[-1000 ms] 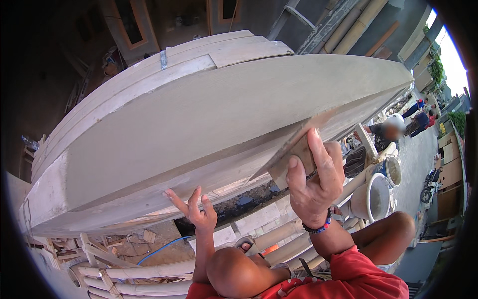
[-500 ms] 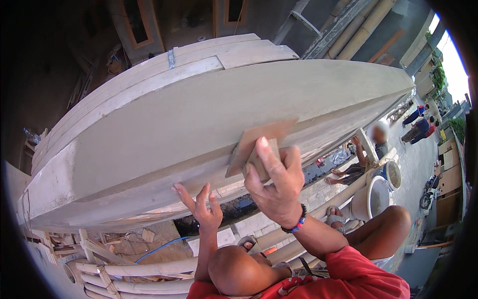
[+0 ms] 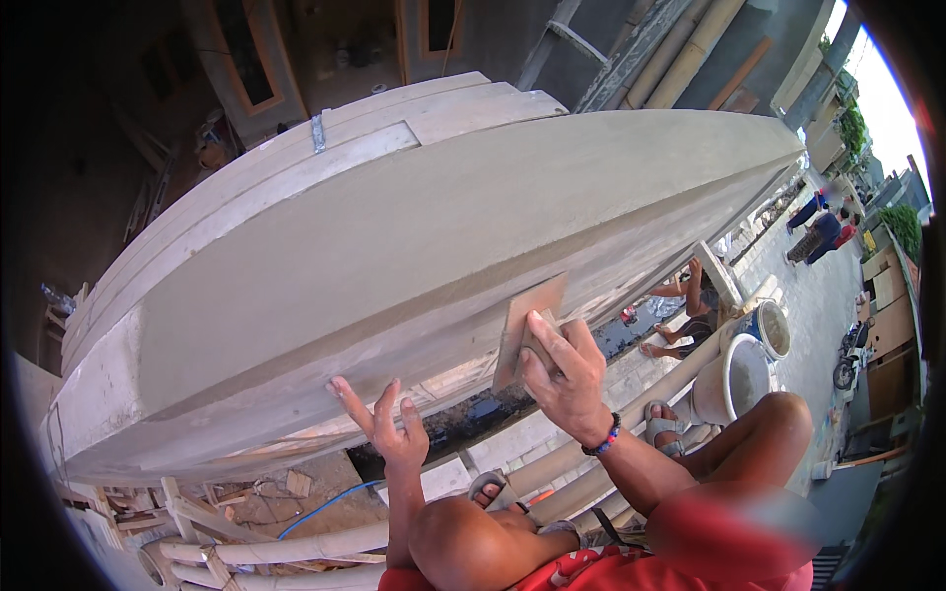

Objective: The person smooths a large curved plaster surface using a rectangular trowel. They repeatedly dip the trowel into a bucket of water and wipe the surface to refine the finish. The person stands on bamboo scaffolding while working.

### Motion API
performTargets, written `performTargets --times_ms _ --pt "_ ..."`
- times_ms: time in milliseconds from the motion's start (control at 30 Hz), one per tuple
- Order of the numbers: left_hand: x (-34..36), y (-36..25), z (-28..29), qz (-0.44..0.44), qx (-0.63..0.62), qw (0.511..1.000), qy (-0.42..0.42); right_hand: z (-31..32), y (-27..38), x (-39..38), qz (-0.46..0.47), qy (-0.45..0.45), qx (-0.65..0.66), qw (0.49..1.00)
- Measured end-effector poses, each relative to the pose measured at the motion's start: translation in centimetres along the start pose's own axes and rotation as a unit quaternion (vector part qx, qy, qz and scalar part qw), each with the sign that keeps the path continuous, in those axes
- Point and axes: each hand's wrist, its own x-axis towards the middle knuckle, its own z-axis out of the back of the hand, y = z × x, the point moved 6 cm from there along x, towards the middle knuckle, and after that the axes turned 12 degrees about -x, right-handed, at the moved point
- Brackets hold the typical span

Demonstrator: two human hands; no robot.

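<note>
My left hand [image 3: 392,433] has its fingers spread, fingertips at the pale lower face [image 3: 276,399] of a long plastered slab with a curved back edge. Its broad upper face [image 3: 463,207] is smooth grey. My right hand [image 3: 569,374] grips a thin, flat, brownish float [image 3: 542,294] by its block handle, holding it against the lower face just below the slab's long front ridge. Whether the whole float touches the plaster I cannot tell. My bare knees and sandalled feet are below the slab, among bamboo poles.
Bamboo poles [image 3: 246,552] form scaffolding below. Two buckets [image 3: 734,387] stand at the right. A co-worker's legs and arm [image 3: 680,330] show beyond the slab's front. Further off are several people [image 3: 818,236] and a parked motorbike [image 3: 849,364] on the paving. A blue hose [image 3: 325,510] lies lower left.
My right hand and the float have moved left and downward from near the ridge onto the lower face. My left hand remains at the lower face, fingers apart.
</note>
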Motion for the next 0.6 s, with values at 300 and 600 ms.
performTargets --times_ms 300,600 --pt "0.7 -4.2 1.6 -0.091 0.001 0.99 -0.105 1.6 -1.6 3.3 -0.008 -0.055 -0.006 0.998" --pt "3.6 -6.9 0.0 -0.119 0.036 0.988 -0.09 7.7 -7.7 7.5 -0.098 -0.149 -0.01 0.984"
